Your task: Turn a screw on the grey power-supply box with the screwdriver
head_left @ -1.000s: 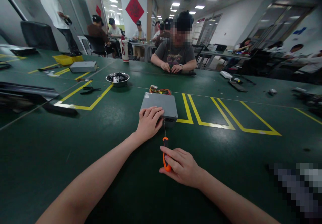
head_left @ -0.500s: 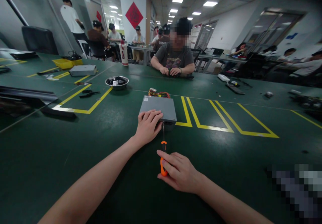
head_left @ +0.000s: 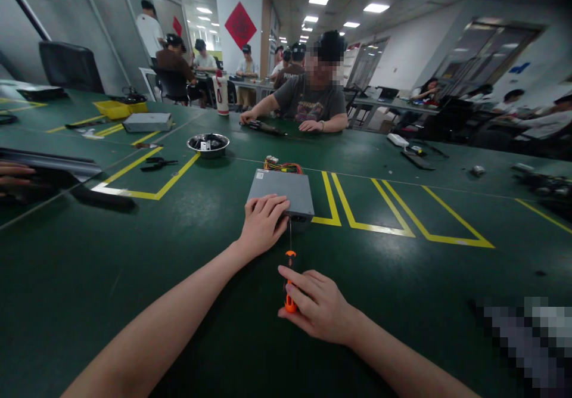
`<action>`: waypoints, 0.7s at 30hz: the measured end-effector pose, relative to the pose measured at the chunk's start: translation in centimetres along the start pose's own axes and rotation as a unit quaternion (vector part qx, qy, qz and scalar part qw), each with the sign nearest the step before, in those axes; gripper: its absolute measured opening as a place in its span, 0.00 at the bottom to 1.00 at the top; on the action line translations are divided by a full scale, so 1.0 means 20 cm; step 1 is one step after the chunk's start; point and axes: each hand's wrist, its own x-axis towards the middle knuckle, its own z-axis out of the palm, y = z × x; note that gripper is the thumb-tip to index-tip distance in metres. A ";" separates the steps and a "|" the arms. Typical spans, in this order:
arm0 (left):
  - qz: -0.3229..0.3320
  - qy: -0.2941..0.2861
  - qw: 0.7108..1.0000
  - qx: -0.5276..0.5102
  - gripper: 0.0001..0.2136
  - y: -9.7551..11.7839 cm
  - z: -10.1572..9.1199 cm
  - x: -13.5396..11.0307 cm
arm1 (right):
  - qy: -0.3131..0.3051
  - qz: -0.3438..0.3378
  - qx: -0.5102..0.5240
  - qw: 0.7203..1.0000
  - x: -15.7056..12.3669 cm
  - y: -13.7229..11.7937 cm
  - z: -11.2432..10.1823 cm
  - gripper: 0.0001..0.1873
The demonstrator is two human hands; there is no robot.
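Note:
A grey metal box (head_left: 286, 187) with coloured wires (head_left: 283, 164) at its far end lies on the green table (head_left: 179, 267). My left hand (head_left: 263, 222) rests on the box's near left corner, fingers curled over its top. My right hand (head_left: 317, 304) grips the orange handle of a screwdriver (head_left: 289, 279). Its thin shaft points away from me and meets the near face of the box.
A steel bowl (head_left: 208, 143) with small parts and black pliers (head_left: 157, 163) lie to the far left. Yellow tape lines (head_left: 384, 207) mark the table. A person (head_left: 308, 100) sits opposite; another person's fingers (head_left: 13, 173) show at the left edge. A second grey box (head_left: 147, 122) lies further back.
The person opposite has stretched one arm out to the side with a dark object. Fingers have appeared at the left edge. My hands and the screwdriver have hardly moved.

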 end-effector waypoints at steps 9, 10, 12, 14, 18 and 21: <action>0.003 -0.001 1.000 0.002 0.12 0.00 0.00 0.00 | -0.087 0.011 -0.003 0.996 0.00 0.00 -0.05 0.19; 0.002 0.000 1.000 0.003 0.12 0.00 0.00 0.00 | -0.077 0.008 -0.006 0.997 0.00 0.00 -0.05 0.19; 0.000 0.000 1.000 0.005 0.12 0.00 0.00 0.00 | -0.057 0.004 -0.006 0.998 0.00 0.01 -0.03 0.19; -0.001 -0.001 1.000 0.006 0.12 0.00 -0.01 0.00 | -0.043 0.005 -0.001 0.999 0.00 0.01 0.00 0.19; 0.000 -0.005 1.000 0.003 0.12 0.00 -0.01 0.00 | -0.048 0.019 0.011 0.999 -0.01 0.02 0.01 0.20; -0.003 -0.005 1.000 0.005 0.13 0.00 -0.01 0.00 | -0.072 0.033 0.020 0.997 -0.01 0.01 -0.02 0.22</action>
